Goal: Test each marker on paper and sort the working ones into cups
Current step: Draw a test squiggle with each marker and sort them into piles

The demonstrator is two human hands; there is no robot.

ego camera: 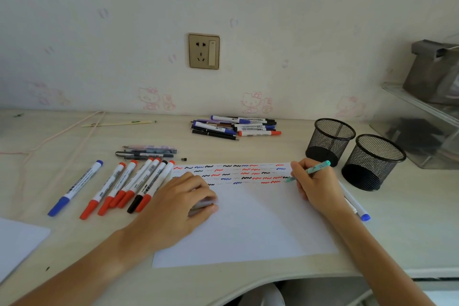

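A white sheet of paper (248,221) lies on the desk, its top strip filled with red, blue and black squiggles. My right hand (318,186) grips a teal pen (313,169) with its tip on the paper's right edge. My left hand (181,204) rests on the paper's left side, fingers curled round a pale cap-like thing (202,205). Two black mesh cups (329,140) (372,161) stand to the right. A row of several red, blue and black markers (129,186) lies left of the paper. Another pile of markers (236,128) lies near the wall.
A blue-capped marker (357,207) lies under my right wrist. A few dark pens (146,153) sit above the marker row. A pink cord (62,136) runs over the left of the desk. A clear organiser (422,126) stands far right. A second sheet (17,243) pokes in at lower left.
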